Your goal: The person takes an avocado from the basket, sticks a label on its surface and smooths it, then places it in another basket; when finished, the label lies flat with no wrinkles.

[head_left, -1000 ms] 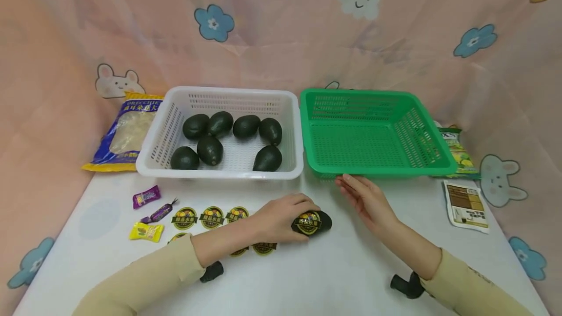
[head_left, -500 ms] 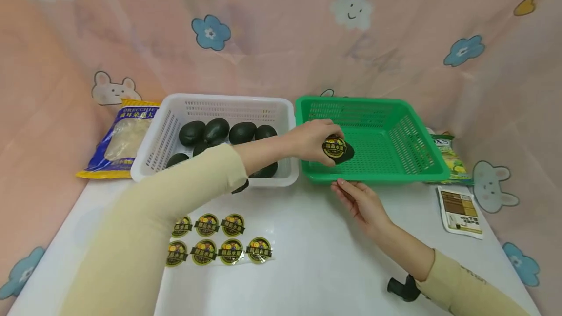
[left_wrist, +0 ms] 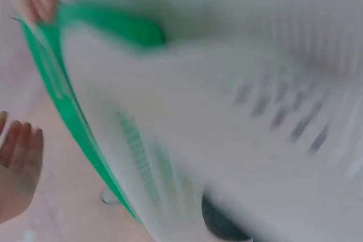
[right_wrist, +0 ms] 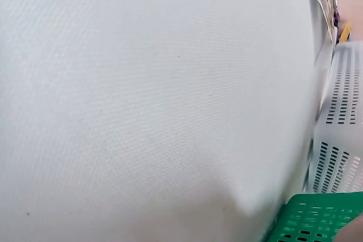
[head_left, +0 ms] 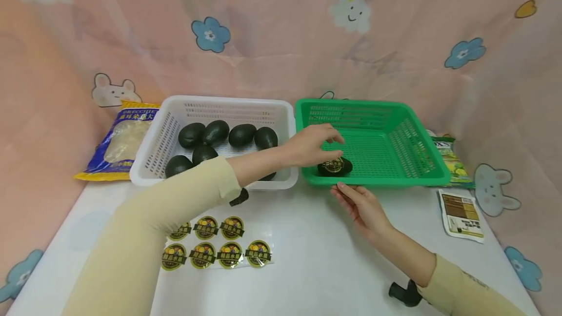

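Observation:
A dark avocado (head_left: 335,167) with a round black-and-gold sticker lies in the front left corner of the green basket (head_left: 382,180). My left hand (head_left: 309,146) is above it, reaching over the white basket, its fingers spread and holding nothing; in the left wrist view this hand (left_wrist: 20,168) has its fingers extended. With its fingertips at the green basket's front rim, my right hand (head_left: 363,211) stays low, thumb uppermost. Several more avocados (head_left: 241,134) sit in the white basket (head_left: 145,180), partly hidden by the left arm. A sheet of the same stickers (head_left: 230,255) lies on the table.
A blue-and-yellow pasta bag (head_left: 127,135) leans at the white basket's left. Right of the green basket are a green snack bag (head_left: 454,162) and a white-and-brown packet (head_left: 461,214). The left sleeve (head_left: 175,199) covers part of the sticker sheet.
My left hand carried the stickered avocado from the table over to the green basket, lowered it there and let go. The right hand stayed at the green basket's front rim.

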Action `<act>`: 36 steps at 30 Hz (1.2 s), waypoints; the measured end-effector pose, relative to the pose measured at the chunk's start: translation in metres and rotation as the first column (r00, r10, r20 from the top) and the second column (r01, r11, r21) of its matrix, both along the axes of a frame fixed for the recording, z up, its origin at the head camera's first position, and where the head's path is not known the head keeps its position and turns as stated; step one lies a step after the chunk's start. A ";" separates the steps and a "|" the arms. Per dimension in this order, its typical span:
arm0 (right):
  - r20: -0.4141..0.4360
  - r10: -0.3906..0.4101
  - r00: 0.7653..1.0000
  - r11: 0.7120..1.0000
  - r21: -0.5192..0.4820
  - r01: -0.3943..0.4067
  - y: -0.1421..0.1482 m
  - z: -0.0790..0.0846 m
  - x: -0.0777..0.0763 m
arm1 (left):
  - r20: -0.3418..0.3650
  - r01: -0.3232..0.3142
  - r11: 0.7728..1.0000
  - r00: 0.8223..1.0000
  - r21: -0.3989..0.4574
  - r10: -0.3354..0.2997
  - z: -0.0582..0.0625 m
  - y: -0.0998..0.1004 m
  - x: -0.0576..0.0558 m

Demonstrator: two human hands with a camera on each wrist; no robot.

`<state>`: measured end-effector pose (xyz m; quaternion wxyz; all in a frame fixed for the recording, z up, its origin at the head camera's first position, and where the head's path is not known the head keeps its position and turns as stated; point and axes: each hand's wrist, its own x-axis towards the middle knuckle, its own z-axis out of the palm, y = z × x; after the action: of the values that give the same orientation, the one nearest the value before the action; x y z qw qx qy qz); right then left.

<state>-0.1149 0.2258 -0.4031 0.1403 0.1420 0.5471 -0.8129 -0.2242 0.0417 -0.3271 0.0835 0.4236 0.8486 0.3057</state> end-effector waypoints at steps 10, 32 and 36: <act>-0.036 -0.019 0.999 1.000 0.017 0.019 0.000 -0.005 0.004 | 0.767 -0.325 0.894 0.641 0.308 -0.031 -0.073 -0.076 0.110; -0.136 0.859 0.494 0.443 0.683 -0.581 -0.114 0.108 -0.070 | 0.871 -0.807 0.477 0.466 0.347 0.155 -0.105 -0.143 0.106; -0.074 0.938 0.339 0.273 0.762 -0.588 -0.163 0.126 -0.123 | 0.869 -0.810 0.478 0.464 0.339 0.169 -0.105 -0.143 0.106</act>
<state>-0.2379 0.0623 -0.2767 0.3247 -0.3446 0.7850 -0.3994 -0.1180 -0.1011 -0.4321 0.1404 -0.0432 0.6257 0.7661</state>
